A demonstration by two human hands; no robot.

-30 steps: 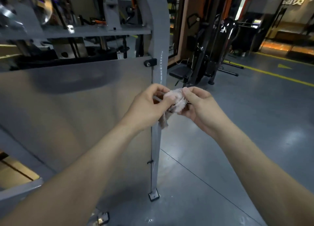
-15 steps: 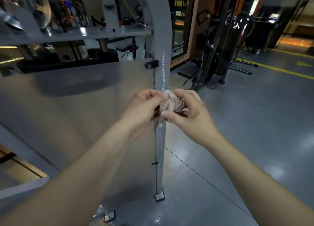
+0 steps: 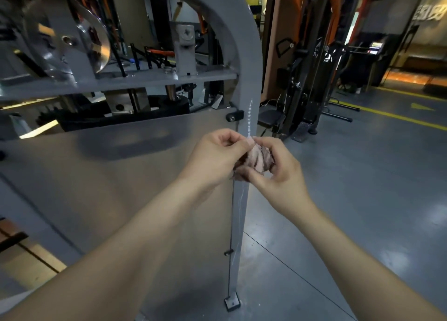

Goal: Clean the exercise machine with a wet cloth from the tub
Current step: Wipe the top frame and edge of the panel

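Note:
A bunched pinkish wet cloth (image 3: 257, 160) sits between both hands in front of the grey exercise machine's upright post (image 3: 249, 83). My left hand (image 3: 215, 158) pinches the cloth's left side with curled fingers. My right hand (image 3: 278, 168) curls round its right side, thumb underneath. A line of water drops runs down the post just above the hands. The machine's flat grey side panel (image 3: 96, 175) fills the left of the view. No tub is in view.
The post ends in a small foot plate (image 3: 232, 303) on the grey floor. Behind the panel are pulleys and a weight stack (image 3: 125, 112). A black cable machine (image 3: 307, 79) stands at the back right, beside yellow floor lines (image 3: 396, 116).
The view has tilted upward, showing more of the machine's arched top. Both hands have kept the cloth between them and turned it, bunching it tighter.

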